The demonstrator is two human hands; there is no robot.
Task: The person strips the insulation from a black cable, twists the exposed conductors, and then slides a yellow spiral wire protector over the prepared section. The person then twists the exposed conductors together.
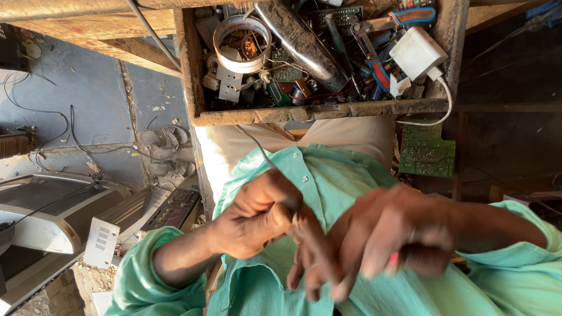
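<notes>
– Above the lap, clamping the thin wire [257, 149] inside the closed left hand [257, 217]; right hand [389, 234] blurring, grip impossible to tell.
– Maybe risking the wire slipping, or snagging on the crowded drawer [328, 110].

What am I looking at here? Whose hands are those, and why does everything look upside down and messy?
This is one picture from a small camera worn on a person's head, looking down at their own body, so the scene looks flipped. You see a green shirt and both hands in front of it. The left hand is closed around a thin wire that runs up toward a wooden drawer. The right hand is blurry because it is moving; something small and pink shows at its fingers, too blurred to name. The drawer is full of bits: a roll of tape, a white charger, pliers with red and blue handles, and small electronic parts. A green circuit board lies beside the person's lap, and old machines sit on the floor.
</notes>
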